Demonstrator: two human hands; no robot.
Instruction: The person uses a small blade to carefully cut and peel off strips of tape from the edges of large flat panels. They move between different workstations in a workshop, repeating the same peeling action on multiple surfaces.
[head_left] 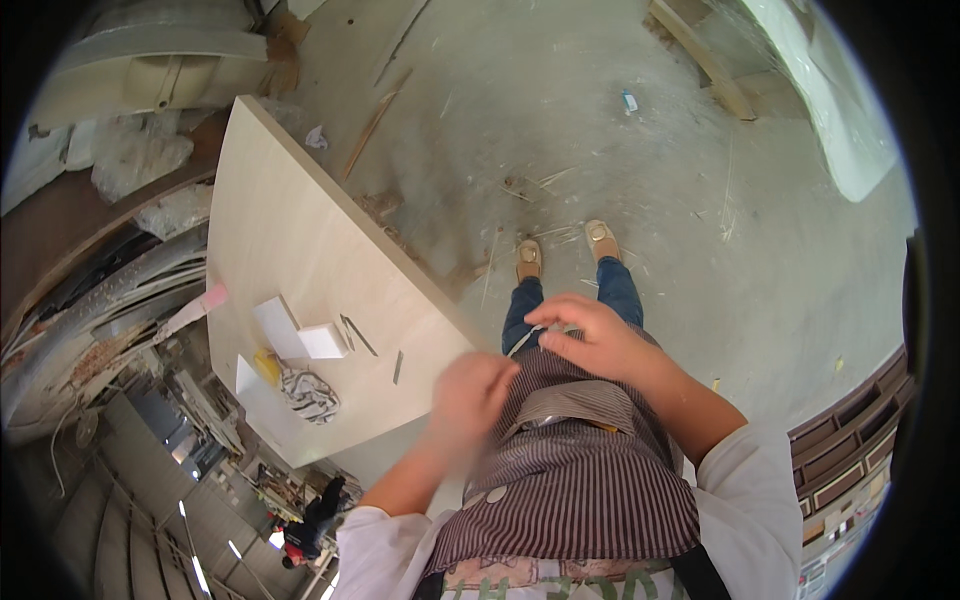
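My left hand (475, 392), smeared by motion, is curled closed beside the near corner of a pale board tabletop (390, 300). Whatever it may hold is hidden. In front of my striped apron (590, 480), my right hand (592, 338) has its thumb and fingers bent around a thin pale strip (522, 341), which slants toward my left hand. On the board, near my left hand, lies a short dark thin piece (398, 367). Farther left are a pair of thin dark sticks (359, 336), white blocks (322, 341) and a crumpled striped cloth (310, 394) with something yellow (266, 366) beside it.
A pink-ended stick (205, 305) reaches the board's left edge. Wood strips (376, 122) and scraps litter the grey floor (600, 160). Plastic-wrapped goods (145, 165) stand at the left. A white-covered piece (830, 100) is at the far right. Another person (312, 520) is in the background.
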